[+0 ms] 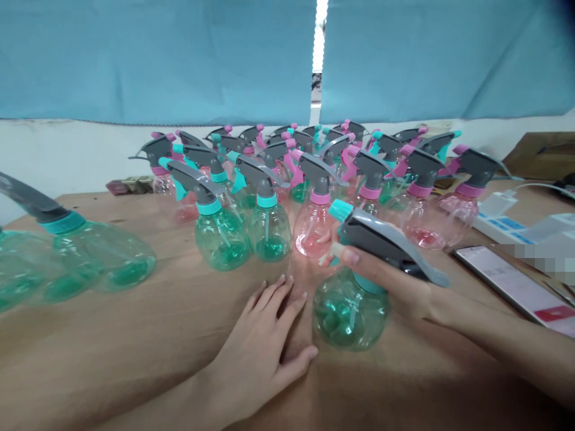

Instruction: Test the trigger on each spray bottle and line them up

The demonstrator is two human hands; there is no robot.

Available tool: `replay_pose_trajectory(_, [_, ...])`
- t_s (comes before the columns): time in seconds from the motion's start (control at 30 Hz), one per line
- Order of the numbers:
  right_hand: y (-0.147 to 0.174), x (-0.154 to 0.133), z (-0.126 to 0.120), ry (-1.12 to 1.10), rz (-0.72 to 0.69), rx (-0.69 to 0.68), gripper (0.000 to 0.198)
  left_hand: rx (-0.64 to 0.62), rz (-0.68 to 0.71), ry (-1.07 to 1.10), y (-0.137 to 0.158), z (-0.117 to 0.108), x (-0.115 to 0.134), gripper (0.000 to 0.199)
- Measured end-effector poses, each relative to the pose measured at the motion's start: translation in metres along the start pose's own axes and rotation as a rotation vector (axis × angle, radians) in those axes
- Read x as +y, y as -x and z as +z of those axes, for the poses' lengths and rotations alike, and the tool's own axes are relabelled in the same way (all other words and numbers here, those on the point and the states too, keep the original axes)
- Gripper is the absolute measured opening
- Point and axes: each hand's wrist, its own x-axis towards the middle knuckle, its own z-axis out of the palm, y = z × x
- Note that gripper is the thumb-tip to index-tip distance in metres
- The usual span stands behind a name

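Observation:
My right hand (381, 269) is wrapped round the neck and trigger of a green spray bottle (353, 314) with a grey head and a turquoise nozzle. That bottle is slightly tilted; whether its base touches the table I cannot tell. Flat on the wooden table (179, 335), my left hand (269, 329) rests with its fingers apart, just left of the held bottle, holding nothing. Beyond my hands stand a green spray bottle (271, 230) with a turquoise collar and a pink spray bottle (312, 224) with a pink collar.
Several more pink and green bottles crowd the back of the table. Green bottles (117, 257) stand at the left. On the right lie a phone (507, 281) and a white power strip (507, 226) with chargers. A blue curtain (157, 60) hangs behind, and a cardboard box (539, 155) is at the back right.

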Motion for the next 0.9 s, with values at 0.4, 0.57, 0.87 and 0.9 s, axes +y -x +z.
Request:
replay_pose_trajectory(0.4, [0.005, 0.017, 0.003, -0.290, 0.107, -0.176, 0.021, 0.007, 0.002, 0.012, 0.000, 0.002, -0.001, 0.059])
replay_pose_trajectory(0.57, [0.001, 0.006, 0.004, -0.297, 0.023, -0.151, 0.028, 0.014, 0.001, 0.030, 0.001, 0.000, 0.000, 0.058])
replay_pose_trajectory(0.87, [-0.002, 0.000, 0.004, -0.301, -0.010, -0.135, 0.028, -0.001, 0.003, 0.035, 0.000, 0.000, -0.001, 0.059])
replay_pose_trajectory(0.9, [-0.002, 0.002, 0.004, -0.308, -0.004, -0.140, 0.027, 0.002, 0.006, 0.033, 0.000, 0.000, -0.001, 0.059])
